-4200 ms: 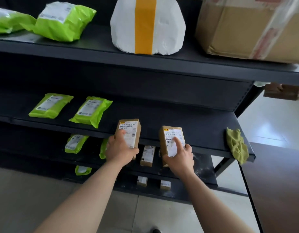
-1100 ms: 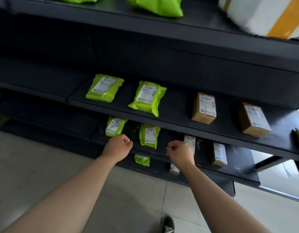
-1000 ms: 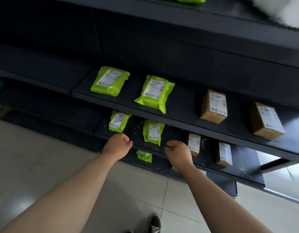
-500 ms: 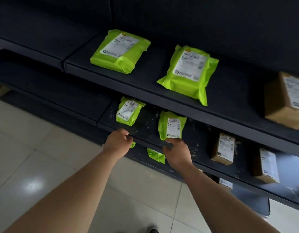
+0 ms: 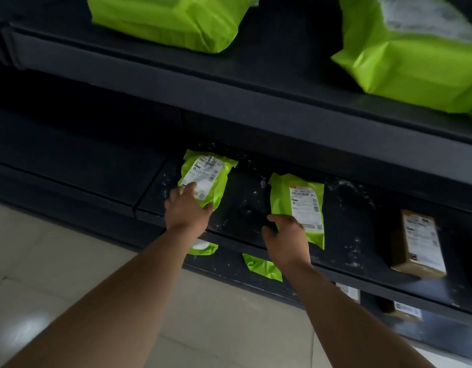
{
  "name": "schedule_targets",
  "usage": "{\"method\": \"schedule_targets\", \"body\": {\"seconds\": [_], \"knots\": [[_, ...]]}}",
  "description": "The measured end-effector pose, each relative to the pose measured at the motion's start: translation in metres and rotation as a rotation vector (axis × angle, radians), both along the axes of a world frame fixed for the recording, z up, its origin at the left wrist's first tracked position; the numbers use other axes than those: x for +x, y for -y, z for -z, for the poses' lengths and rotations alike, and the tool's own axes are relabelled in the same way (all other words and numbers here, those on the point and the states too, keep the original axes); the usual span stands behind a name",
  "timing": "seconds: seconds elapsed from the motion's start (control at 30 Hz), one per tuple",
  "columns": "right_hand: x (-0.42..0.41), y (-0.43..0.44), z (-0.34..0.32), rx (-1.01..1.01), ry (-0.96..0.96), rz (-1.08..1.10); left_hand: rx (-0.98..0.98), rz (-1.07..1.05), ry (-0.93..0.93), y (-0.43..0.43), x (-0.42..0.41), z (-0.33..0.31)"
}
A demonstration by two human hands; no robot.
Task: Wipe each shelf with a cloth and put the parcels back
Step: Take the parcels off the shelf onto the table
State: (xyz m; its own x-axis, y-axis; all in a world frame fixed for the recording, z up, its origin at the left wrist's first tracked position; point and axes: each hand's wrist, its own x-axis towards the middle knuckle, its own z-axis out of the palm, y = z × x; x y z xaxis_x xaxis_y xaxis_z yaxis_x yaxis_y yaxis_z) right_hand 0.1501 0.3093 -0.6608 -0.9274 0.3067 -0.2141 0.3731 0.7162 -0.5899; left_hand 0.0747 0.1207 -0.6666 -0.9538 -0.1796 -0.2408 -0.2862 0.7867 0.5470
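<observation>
Dark metal shelving fills the view above a pale tiled floor (image 5: 56, 261), and the dusty shelf (image 5: 242, 205), speckled with white grit, looks to be the one being dealt with. Two green mailers lie flat on it, labels up: the left green parcel (image 5: 205, 176) at about 10 o'clock from the right green parcel (image 5: 298, 205), and a brown box (image 5: 418, 243) off at 3 o'clock near the front lip. The left hand (image 5: 188, 208) holds its parcel by the near end, index finger laid along the white label and thumb at the near edge, a hold that suits lifting a soft bag. The right hand (image 5: 286, 236) covers the near-left corner of the other bag with fingers curled; whether they have pinched it I cannot tell. Taking one in each hand looks meant to clear the shelf for wiping, since grit lies all round them. No cloth is in view. Both bags are glossy lime plastic, slack and wrinkled; they should lift easily but may sag. Larger green bags (image 5: 173, 22) sit on the upper shelf (image 5: 229, 102) at 12 o'clock.
</observation>
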Motion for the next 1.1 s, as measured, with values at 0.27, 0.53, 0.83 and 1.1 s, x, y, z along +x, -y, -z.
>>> {"method": "schedule_targets", "body": {"seconds": [0.27,0.53,0.83,1.1], "knots": [[-0.031,0.007,0.039,0.088,-0.066,0.034,-0.160,0.137,0.142,0.000,-0.053,0.040],[-0.047,-0.028,0.045,0.358,0.034,0.093,-0.050,0.173,-0.028,-0.017,-0.046,0.061],[-0.054,-0.057,0.058,0.316,0.292,0.186,0.200,0.120,-0.124,-0.035,-0.023,0.056],[-0.024,-0.046,0.036,0.262,0.244,0.161,0.196,0.091,-0.103,-0.044,0.019,0.032]]}}
